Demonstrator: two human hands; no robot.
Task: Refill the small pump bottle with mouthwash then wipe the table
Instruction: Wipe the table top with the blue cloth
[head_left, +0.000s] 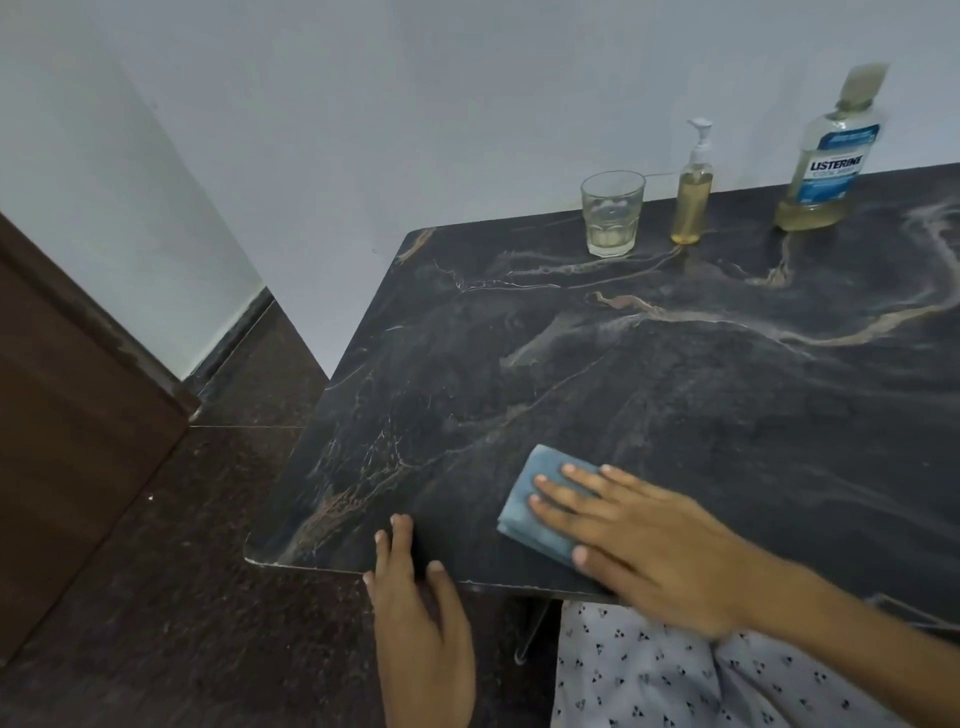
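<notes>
Right hand (639, 540) flat, fingers spread, pressing cloth (540, 499) near table's (675, 374) front edge. Left hand (415, 613) flat, fingertips on front edge.

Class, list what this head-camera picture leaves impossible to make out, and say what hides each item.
- Dark marble-patterned table: its right side, cut off by the frame edge.
- Folded blue cloth: partly covered by the right hand pressing it.
- Mouthwash bottle: small label print, too blurred.
- Left hand: its wrist, cut off by the bottom edge.
</notes>
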